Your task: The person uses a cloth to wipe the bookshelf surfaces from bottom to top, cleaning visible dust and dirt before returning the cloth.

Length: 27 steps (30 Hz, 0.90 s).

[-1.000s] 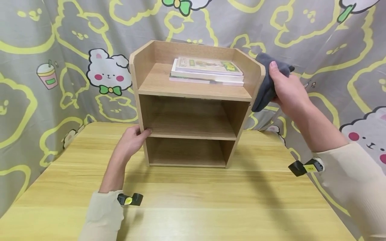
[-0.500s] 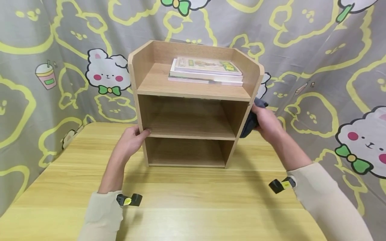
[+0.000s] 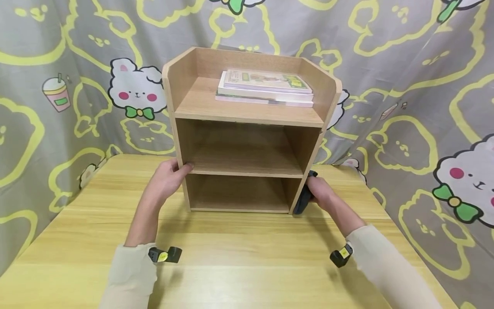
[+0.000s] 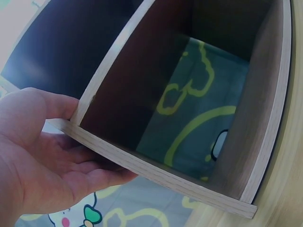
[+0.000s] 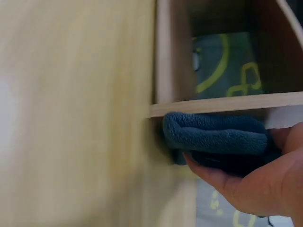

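Observation:
A small wooden shelf unit [image 3: 247, 119] stands upright on the table. My left hand [image 3: 167, 179] grips its left side panel, the thumb inside by the middle board and the fingers along the outer face, as the left wrist view also shows. On the other side, my right hand [image 3: 322, 193] holds a folded dark blue-grey cloth [image 5: 218, 137] against the outer face of the right side panel, near the bottom. In the head view the panel's front edge partly hides the cloth. Part of the right hand's fingers is hidden behind the cloth.
Several stacked books [image 3: 266, 88] lie on the shelf unit's top board, toward the right. The wooden table [image 3: 239, 262] extends in front and to both sides. A patterned grey curtain [image 3: 386, 141] hangs close behind and at the sides.
My right hand has moved down the right side panel with the cloth, from beside the top to near the base. The left hand has kept its grip in place.

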Each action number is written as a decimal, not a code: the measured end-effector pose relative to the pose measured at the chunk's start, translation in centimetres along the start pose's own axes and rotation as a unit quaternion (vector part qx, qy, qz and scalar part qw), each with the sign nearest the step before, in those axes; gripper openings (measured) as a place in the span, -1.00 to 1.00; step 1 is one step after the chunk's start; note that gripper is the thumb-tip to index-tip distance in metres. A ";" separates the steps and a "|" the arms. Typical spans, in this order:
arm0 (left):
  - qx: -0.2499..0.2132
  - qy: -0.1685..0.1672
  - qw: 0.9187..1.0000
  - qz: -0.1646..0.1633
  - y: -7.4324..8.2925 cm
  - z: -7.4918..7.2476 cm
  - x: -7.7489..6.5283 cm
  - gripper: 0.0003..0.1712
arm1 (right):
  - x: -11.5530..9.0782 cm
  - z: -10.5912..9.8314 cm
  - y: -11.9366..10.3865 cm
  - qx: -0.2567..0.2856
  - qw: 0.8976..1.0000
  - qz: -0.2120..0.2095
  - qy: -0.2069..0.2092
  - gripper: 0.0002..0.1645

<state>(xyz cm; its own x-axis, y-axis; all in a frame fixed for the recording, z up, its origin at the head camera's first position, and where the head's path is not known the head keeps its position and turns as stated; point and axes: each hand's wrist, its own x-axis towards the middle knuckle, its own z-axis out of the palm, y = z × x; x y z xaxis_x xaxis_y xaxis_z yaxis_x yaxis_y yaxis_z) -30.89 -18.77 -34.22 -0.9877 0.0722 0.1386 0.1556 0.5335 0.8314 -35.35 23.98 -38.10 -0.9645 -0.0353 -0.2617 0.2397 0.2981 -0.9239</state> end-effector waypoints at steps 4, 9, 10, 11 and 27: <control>-0.003 0.003 1.000 -0.002 0.3 -0.2 -0.1 -0.35 | 0.0 0.1 0.7 0.007 1.000 0.007 -0.002 -0.59; -0.008 0.006 1.000 -0.002 0.4 -0.2 -0.2 -0.36 | -0.8 0.1 0.9 -0.004 1.000 0.004 -0.009 -0.61; -0.008 0.006 1.000 -0.001 0.4 -0.2 -0.2 -0.36 | -1.0 0.1 0.9 -0.008 1.000 0.006 -0.013 -0.62; -0.007 0.005 1.000 0.000 0.3 -0.2 -0.2 -0.36 | -1.2 0.0 1.0 -0.010 1.000 0.008 -0.015 -0.62; -0.004 0.002 1.000 -0.009 0.1 0.1 0.0 -0.34 | -4.8 -1.4 0.6 -0.040 0.995 0.017 -0.085 -0.36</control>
<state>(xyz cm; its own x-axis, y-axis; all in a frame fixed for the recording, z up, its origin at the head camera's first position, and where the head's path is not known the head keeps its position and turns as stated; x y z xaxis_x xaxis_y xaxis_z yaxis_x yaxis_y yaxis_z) -30.86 -18.60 -34.19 -0.9903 0.0593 0.1255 0.1378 0.5279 0.8380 -30.71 25.67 -37.00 -0.9218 -0.1832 -0.3417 0.2552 0.3768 -0.8904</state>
